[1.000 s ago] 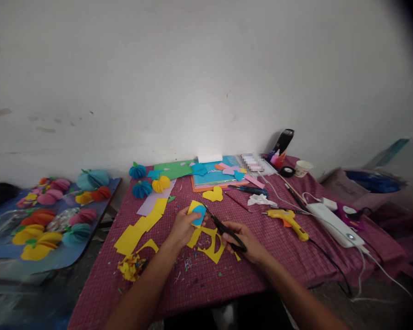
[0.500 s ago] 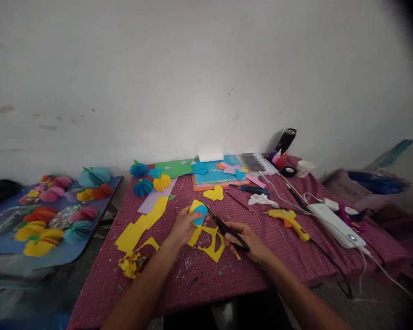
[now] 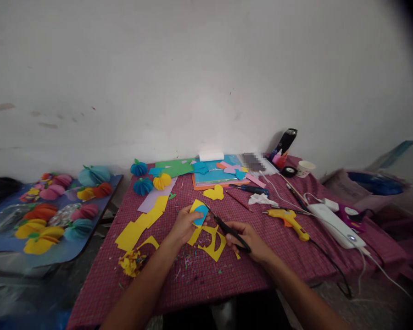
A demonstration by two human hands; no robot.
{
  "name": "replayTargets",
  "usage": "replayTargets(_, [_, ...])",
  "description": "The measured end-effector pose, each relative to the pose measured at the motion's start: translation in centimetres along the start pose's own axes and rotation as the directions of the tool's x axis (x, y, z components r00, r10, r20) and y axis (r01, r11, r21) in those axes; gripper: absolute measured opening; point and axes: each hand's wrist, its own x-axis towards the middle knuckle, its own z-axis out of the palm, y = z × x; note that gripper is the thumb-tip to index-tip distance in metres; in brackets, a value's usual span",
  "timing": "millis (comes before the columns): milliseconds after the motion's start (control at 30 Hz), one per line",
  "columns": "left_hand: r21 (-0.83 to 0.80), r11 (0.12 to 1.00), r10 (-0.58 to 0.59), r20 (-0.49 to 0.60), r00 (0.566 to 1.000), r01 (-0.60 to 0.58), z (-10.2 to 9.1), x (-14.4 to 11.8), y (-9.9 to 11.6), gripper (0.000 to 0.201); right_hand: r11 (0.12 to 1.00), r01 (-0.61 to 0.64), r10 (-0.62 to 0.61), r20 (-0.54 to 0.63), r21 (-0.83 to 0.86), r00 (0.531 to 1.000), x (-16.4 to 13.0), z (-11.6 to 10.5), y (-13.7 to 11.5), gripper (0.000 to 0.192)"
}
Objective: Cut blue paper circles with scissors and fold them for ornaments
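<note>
Right hand clamps one pair of black-handled scissors, blades toward 10 o'clock; left hand pinches one blue-and-yellow paper piece.

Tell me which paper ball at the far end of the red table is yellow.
The rightmost ball; the two others, to its left, are blue.

Black scissors at held yellow-blue paper
</note>
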Motion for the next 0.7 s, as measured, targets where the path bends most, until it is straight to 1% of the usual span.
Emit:
replayTargets(167, [-0.007,1.0,0.001,0.003,1.0,-0.001,0.03,-0.01,0.05,0.027,1.0,0.003,-0.003,0.0,0.0,1.0,-0.09,0.0,-0.15,0.041])
replayTargets(400, [0.001,1.0,-0.001,-0.005,1.0,0.001,0.12,-0.06,0.11,0.028,0.995,0.013,-0.012,-0.007,0.098,1.0,0.05,0.17,0.69,0.033])
replayTargets(700, [0.002,1.0,-0.003,-0.016,1.0,0.003,0.04,-0.04,0.03,0.029,0.996,0.007,-0.007,-0.006,0.089,1.0,0.07,0.32,0.38,0.034])
